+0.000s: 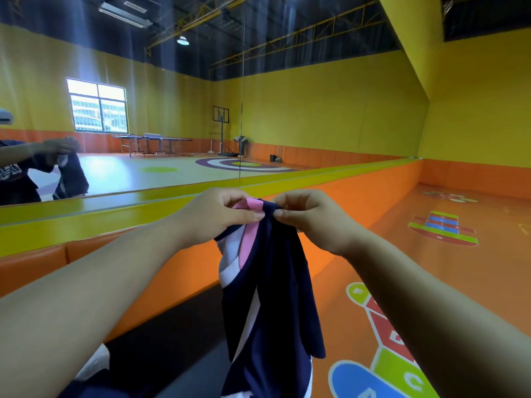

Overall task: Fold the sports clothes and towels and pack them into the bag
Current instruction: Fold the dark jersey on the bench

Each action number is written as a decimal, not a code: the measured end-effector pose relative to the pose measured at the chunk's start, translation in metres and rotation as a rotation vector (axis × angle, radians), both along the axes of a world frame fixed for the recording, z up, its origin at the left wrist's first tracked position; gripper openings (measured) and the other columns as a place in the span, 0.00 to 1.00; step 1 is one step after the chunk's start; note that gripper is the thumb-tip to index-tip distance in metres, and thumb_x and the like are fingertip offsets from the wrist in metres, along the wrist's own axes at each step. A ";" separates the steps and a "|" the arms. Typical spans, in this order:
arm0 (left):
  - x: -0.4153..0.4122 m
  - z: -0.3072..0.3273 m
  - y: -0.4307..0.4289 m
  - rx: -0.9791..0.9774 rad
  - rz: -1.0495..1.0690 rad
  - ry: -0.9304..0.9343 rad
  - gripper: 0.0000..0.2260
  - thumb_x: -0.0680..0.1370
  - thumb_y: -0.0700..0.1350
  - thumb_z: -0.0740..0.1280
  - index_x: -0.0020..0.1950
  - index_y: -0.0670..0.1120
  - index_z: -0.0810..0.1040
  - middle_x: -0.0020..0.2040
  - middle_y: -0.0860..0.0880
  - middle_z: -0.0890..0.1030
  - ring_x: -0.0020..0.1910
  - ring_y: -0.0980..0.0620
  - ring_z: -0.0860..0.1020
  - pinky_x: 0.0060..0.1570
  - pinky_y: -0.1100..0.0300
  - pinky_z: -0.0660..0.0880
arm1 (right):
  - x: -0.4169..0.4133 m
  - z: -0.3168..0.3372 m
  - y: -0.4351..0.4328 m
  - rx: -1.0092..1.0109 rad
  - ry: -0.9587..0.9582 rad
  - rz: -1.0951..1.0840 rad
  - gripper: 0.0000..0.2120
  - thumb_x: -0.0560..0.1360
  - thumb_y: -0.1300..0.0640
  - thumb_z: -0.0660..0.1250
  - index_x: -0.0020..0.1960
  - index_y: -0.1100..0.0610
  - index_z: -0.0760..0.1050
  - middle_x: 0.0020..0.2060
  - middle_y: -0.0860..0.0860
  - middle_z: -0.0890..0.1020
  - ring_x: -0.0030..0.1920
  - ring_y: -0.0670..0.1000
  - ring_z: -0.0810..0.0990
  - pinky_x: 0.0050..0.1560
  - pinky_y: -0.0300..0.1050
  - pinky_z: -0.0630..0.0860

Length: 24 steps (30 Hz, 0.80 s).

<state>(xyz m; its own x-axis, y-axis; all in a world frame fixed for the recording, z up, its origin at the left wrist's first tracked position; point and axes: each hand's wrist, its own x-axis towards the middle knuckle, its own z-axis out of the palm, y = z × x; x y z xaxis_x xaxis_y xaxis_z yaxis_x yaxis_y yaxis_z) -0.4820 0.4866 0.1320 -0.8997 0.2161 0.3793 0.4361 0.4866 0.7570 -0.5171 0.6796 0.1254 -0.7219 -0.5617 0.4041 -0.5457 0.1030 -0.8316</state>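
Shirt (273,297), navy with pink and white trim, hangs in the air by its top edge. My left hand (215,216) and right hand (313,219) each pinch it, the 2 nearly touching. I judge this lets it drape straight for folding. No bag shows.

Both hands are raised at centre: the left hand (214,215) and right hand (311,218) pinch the top edge of a navy sports garment (275,297) with pink and white panels, which hangs down between the forearms. A wall mirror (143,110) at far left reflects the person, and an orange floor (431,271) with hopscotch markings lies at right.
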 end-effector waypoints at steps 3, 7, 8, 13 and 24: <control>-0.002 -0.002 0.005 0.027 0.059 0.051 0.04 0.76 0.44 0.69 0.45 0.45 0.80 0.36 0.54 0.80 0.34 0.59 0.75 0.35 0.65 0.69 | 0.002 -0.003 0.004 -0.009 0.055 -0.107 0.09 0.77 0.66 0.64 0.46 0.53 0.79 0.41 0.51 0.82 0.41 0.49 0.80 0.45 0.44 0.77; -0.005 0.001 0.013 -0.004 0.085 0.091 0.08 0.76 0.45 0.68 0.49 0.40 0.78 0.38 0.48 0.78 0.35 0.55 0.73 0.35 0.61 0.67 | 0.006 -0.013 0.014 0.014 0.079 -0.187 0.17 0.72 0.61 0.73 0.51 0.46 0.69 0.48 0.51 0.78 0.42 0.50 0.78 0.44 0.46 0.77; -0.007 0.002 0.016 -0.003 0.090 0.105 0.07 0.76 0.45 0.68 0.47 0.41 0.78 0.36 0.50 0.77 0.33 0.56 0.72 0.33 0.63 0.66 | 0.008 -0.017 0.016 0.019 0.089 -0.177 0.19 0.71 0.61 0.73 0.49 0.44 0.67 0.48 0.51 0.78 0.42 0.50 0.77 0.43 0.47 0.77; -0.011 0.009 0.023 0.063 0.065 0.145 0.06 0.77 0.45 0.67 0.41 0.53 0.76 0.30 0.60 0.76 0.28 0.63 0.72 0.28 0.69 0.66 | 0.010 -0.034 0.024 0.143 0.159 -0.266 0.15 0.70 0.61 0.73 0.47 0.46 0.69 0.49 0.49 0.78 0.46 0.51 0.80 0.48 0.49 0.79; -0.011 0.022 0.025 0.106 -0.003 0.189 0.05 0.79 0.42 0.65 0.47 0.51 0.78 0.40 0.53 0.78 0.34 0.61 0.76 0.35 0.67 0.70 | 0.009 -0.039 0.051 0.142 0.177 -0.406 0.10 0.74 0.61 0.70 0.37 0.49 0.75 0.35 0.47 0.77 0.36 0.46 0.76 0.39 0.42 0.70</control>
<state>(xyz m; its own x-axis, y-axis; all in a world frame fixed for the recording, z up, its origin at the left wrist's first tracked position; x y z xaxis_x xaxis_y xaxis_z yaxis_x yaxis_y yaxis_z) -0.4933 0.5121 0.1537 -0.8098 0.1685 0.5619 0.5764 0.4067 0.7088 -0.5076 0.7309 0.0868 -0.8214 -0.3066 0.4809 -0.5703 0.4437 -0.6913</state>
